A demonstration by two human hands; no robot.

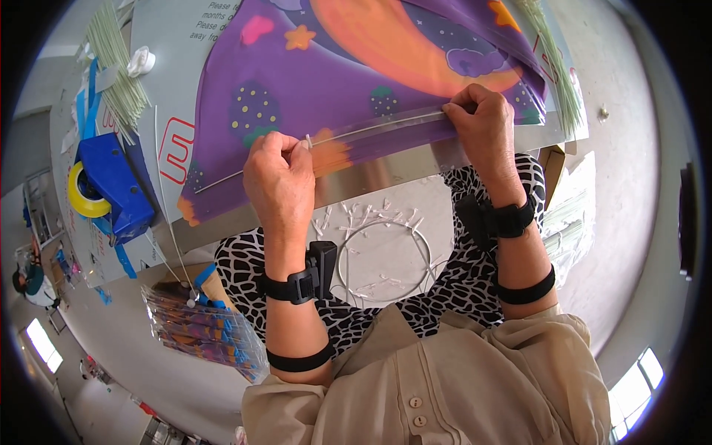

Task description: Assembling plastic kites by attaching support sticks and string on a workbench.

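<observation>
Purple fabric [326,96]; orange crescent [397,52] (plus star [300,37]); thin white rod [378,127]

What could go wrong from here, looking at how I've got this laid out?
The thin white rod spans the gap between your left hand and right hand, so it might bow or slip out of line.

The purple fabric lies along the table's near edge and could slide toward your lap.

The pale rod bundle lies near the right edge; a knock might spill some.
</observation>
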